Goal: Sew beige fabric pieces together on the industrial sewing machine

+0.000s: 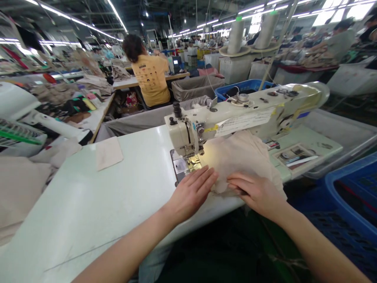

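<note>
A piece of beige fabric (246, 151) lies on the sewing machine bed, bunched under the machine's arm and reaching toward the front edge. My left hand (194, 190) rests flat with fingers stretched out, its fingertips on the fabric's left edge just in front of the presser foot (193, 160). Bent fingers of my right hand (255, 192) pinch the near part of the same fabric. Something dark shows under that palm, too hidden to name. The cream sewing machine (182, 129) stands over the work with its lamp lit near the needle.
A small beige fabric piece (108, 153) lies on the pale tabletop (126, 200). More beige cloth (20, 188) is heaped at left. Tools sit in a tray (297, 155) at right, beside a blue basket (332, 184). A person in a yellow shirt (151, 78) sits ahead.
</note>
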`<state>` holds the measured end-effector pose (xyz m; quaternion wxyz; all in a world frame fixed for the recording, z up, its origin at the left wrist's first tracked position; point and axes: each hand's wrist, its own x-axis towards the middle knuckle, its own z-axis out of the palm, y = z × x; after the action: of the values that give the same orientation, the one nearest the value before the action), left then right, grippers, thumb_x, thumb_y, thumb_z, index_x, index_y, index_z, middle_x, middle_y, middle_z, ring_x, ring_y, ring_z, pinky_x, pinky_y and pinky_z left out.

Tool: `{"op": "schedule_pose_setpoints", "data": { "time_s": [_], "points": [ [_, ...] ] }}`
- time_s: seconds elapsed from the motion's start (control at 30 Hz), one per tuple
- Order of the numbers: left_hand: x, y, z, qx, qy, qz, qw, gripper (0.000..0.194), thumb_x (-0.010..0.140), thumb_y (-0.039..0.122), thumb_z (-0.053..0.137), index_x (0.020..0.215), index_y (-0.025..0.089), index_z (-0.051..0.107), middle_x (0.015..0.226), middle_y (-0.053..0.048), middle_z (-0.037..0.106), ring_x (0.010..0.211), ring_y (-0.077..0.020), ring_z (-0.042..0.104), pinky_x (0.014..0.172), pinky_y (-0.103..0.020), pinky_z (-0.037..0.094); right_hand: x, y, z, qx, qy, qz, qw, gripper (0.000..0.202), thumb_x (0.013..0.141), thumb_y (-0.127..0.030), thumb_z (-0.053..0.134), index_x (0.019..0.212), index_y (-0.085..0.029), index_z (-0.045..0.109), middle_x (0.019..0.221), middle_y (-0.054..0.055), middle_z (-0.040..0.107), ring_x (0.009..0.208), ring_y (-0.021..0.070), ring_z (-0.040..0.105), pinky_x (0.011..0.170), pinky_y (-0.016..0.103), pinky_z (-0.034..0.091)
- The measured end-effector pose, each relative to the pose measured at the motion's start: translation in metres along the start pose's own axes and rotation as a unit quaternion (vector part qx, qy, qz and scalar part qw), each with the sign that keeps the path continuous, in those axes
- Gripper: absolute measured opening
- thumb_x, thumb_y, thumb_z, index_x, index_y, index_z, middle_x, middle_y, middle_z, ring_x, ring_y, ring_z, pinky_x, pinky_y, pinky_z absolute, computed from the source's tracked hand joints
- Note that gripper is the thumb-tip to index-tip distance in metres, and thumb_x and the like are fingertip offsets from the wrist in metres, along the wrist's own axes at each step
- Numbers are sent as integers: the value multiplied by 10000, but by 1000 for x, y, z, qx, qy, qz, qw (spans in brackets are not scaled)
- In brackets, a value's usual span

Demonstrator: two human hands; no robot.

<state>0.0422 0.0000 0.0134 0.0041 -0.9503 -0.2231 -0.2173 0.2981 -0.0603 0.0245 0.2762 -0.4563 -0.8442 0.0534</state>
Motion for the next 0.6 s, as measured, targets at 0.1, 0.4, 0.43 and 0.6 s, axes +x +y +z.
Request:
{"op": "schedule_pose_setpoints", "data": {
  "time_s": [0.1, 0.4, 0.43, 0.6],
  "points": [
    [29, 2, 7, -52, -30, 26, 998, 369, 997, 142, 451, 1348, 146, 568, 1369, -120, 644, 1337, -228, 556, 1124, -411, 471, 3, -13, -2, -14, 3, -44, 999, 212, 976, -203, 508, 1038, -211, 711, 1053, 82, 752, 922, 208, 711, 780, 326, 584],
    [-59, 2, -24, -67, -92, 8, 993, 373, 981, 142, 437, 1316, 165, 598, 1298, -127, 689, 1235, -250, 642, 991, -412, 580, -22, -20, 10, 28, 6, -63, 998, 826, 667, -720, 776, 1303, -207, 652, 1320, 162, 676, 1093, 295, 704, 877, 378, 608],
    [-77, 2, -31, -75, -94, -21, 993, 452, 942, 100, 434, 1367, 179, 566, 1323, -118, 676, 1261, -246, 625, 993, -417, 581, -24, -24, 16, 40, -14, -77, 996, 891, 639, -729, 786, 1340, -203, 625, 1341, 166, 663, 1118, 300, 695, 894, 380, 604],
    [-132, -8, -63, -104, -49, -151, 982, 512, 904, 75, 464, 1365, 258, 593, 1288, -80, 702, 1179, -210, 677, 992, -378, 585, -13, -42, 44, 80, -86, -99, 988, 694, 783, -426, 817, 1393, -200, 572, 1402, 151, 622, 1209, 284, 650, 959, 377, 570]
  ]
}}
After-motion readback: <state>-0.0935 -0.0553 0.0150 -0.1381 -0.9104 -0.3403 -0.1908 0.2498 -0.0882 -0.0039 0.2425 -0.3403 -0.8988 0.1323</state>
